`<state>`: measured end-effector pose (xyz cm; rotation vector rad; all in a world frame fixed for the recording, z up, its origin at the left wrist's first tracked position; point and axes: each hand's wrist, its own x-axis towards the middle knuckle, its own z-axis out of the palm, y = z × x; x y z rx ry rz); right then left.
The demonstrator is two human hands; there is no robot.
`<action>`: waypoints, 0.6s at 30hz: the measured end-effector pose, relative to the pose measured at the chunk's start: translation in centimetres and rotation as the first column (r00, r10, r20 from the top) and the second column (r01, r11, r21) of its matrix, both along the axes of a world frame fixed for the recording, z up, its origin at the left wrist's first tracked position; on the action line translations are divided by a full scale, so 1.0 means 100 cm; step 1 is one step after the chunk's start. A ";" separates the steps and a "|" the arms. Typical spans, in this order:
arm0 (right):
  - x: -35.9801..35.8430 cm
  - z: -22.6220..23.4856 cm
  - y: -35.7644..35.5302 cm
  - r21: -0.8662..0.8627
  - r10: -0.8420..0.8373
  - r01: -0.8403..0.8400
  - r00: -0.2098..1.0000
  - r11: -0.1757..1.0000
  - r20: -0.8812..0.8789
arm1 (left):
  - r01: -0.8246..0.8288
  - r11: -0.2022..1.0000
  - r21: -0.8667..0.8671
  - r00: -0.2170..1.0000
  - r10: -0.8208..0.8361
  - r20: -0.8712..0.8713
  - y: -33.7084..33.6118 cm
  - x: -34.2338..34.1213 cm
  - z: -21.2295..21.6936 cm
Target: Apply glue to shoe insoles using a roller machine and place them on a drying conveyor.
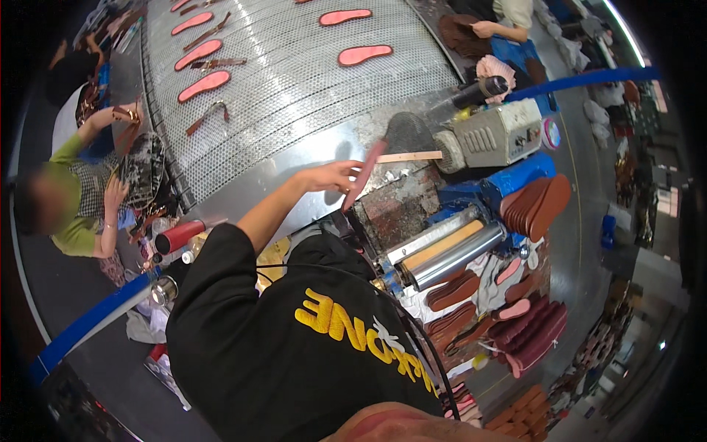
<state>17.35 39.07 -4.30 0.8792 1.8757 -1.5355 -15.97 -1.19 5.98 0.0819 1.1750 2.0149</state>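
One view only: head cam, fisheye, worn on the person's head, looking steeply down & fwd over their own black-sleeved arm (243, 295), which fills the lower middle. View is rolled, so the floor runs up the right side. Close on the roller machine (449, 247) at centre; mesh conveyor (294, 81) stretches away toward the top. Straight edges bow near the rim, corners go black. No 2nd view, so no overlap.

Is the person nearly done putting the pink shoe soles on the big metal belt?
Not nearly. Several pink insoles already lie on the mesh conveyor. One insole is in the hand at the belt's edge now. Stacks of insoles still wait beside the roller machine. Which hand holds it is unclear.
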 end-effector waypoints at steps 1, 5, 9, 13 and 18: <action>-0.005 -0.001 0.003 -0.021 0.004 -0.003 0.999 1.000 0.039 | -0.168 0.976 0.140 0.981 0.151 0.124 -0.016 0.016 -0.010; -0.017 -0.002 0.012 -0.080 0.000 0.013 0.986 0.997 0.164 | -0.623 0.770 0.137 0.746 0.532 0.401 -0.079 0.054 -0.053; -0.014 -0.005 0.021 -0.118 -0.036 0.069 0.963 0.991 0.266 | -0.906 0.419 0.062 0.379 0.736 0.562 -0.153 0.068 -0.098; -0.002 -0.006 0.030 -0.152 -0.113 0.178 0.926 0.972 0.359 | -0.993 0.111 0.047 0.116 0.757 0.643 -0.237 0.071 -0.124; 0.000 0.026 0.037 -0.134 -0.156 0.239 0.880 0.962 0.450 | -0.950 0.031 -0.310 -0.123 0.877 0.465 -0.302 0.069 -0.142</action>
